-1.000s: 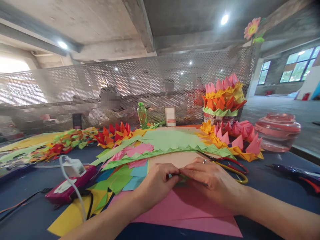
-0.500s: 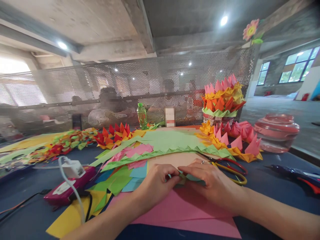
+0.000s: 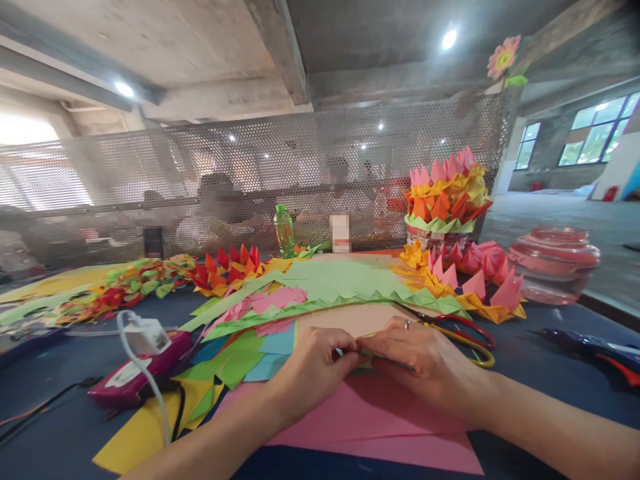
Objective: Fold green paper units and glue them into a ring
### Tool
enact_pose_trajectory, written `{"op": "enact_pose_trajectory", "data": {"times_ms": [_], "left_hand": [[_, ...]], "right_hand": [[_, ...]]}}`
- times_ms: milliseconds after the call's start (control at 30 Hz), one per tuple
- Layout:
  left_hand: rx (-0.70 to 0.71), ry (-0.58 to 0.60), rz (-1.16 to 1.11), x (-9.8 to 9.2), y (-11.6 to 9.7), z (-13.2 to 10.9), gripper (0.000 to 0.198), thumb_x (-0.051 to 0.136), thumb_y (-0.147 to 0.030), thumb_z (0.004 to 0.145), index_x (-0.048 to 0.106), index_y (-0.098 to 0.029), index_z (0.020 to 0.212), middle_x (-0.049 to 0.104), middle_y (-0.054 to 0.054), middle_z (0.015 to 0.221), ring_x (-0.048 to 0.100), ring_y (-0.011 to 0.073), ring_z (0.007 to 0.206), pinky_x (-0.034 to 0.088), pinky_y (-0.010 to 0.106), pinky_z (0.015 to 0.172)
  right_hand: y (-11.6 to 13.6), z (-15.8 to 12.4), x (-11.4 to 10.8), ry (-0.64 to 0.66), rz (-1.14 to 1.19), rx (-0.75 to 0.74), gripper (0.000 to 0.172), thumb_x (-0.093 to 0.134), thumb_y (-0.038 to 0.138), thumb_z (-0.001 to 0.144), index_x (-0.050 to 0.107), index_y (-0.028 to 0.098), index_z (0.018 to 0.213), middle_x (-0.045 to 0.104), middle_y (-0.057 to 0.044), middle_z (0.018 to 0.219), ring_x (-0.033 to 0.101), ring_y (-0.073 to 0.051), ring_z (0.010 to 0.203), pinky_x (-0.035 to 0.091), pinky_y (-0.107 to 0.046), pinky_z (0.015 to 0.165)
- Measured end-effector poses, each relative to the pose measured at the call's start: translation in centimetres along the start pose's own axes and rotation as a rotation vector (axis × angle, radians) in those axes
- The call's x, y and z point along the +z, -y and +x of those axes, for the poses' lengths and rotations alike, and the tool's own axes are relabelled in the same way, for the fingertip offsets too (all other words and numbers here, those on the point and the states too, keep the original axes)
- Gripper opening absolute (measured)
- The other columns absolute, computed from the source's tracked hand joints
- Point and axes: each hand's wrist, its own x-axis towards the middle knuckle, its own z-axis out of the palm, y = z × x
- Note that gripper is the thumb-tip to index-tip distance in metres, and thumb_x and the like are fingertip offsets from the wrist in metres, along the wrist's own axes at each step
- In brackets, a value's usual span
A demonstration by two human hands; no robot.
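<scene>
My left hand (image 3: pixel 313 370) and my right hand (image 3: pixel 425 357) meet at the table's middle, fingertips pinched together on a small folded piece of paper (image 3: pixel 367 357), mostly hidden between them. Both hands rest over a large pink sheet (image 3: pixel 370 427). A ring shows on my right hand. Red-and-yellow scissors (image 3: pixel 467 340) lie just right of my right hand.
A magenta device (image 3: pixel 135 373) with a white plug and cable lies at left. Folded paper strips (image 3: pixel 325 300) and coloured sheets spread behind. A stacked paper flower (image 3: pixel 445 193), a pink glass jar (image 3: pixel 555 263), a green bottle (image 3: pixel 284 230) and a glue gun (image 3: pixel 595 347) stand around. People sit behind a mesh screen (image 3: pixel 250 180).
The fingers of both hands have shifted slightly on the small paper piece; the hands stay in the same place.
</scene>
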Motion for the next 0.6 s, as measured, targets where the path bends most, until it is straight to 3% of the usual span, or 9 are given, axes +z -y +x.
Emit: {"op": "enact_pose_trajectory", "data": {"times_ms": [300,500,600], "left_hand": [[0.031,0.011,0.004,0.09,-0.11,-0.02,0.017,0.061,-0.019,0.084,0.076,-0.014,0.078,0.070,0.001,0.071,0.058,0.0137,0.067,0.039,0.022,0.063],[0.058,-0.035,-0.029,0.11,-0.11,-0.25,0.016,0.063,-0.021,0.085,0.076,-0.016,0.077,0.071,0.000,0.073,0.060,0.0133,0.068,0.040,0.022,0.063],[0.063,-0.055,-0.001,0.05,-0.05,-0.35,0.016,0.064,-0.024,0.085,0.076,-0.017,0.077,0.070,0.000,0.071,0.059,0.0131,0.066,0.039,0.022,0.062]], "right_hand": [[0.08,-0.12,0.21,0.006,-0.024,-0.045,0.025,0.046,0.018,0.103,0.065,0.019,0.120,0.073,-0.006,0.112,0.067,-0.018,0.099,0.046,-0.029,0.088],[0.04,0.05,0.46,-0.019,0.058,0.176,0.029,0.062,0.013,0.090,0.064,0.021,0.118,0.073,-0.004,0.101,0.064,-0.018,0.092,0.046,-0.028,0.081],[0.24,0.17,0.50,-0.040,0.071,0.209,0.012,0.062,0.015,0.090,0.068,0.019,0.099,0.070,-0.002,0.088,0.061,-0.016,0.082,0.044,-0.026,0.075]]}}
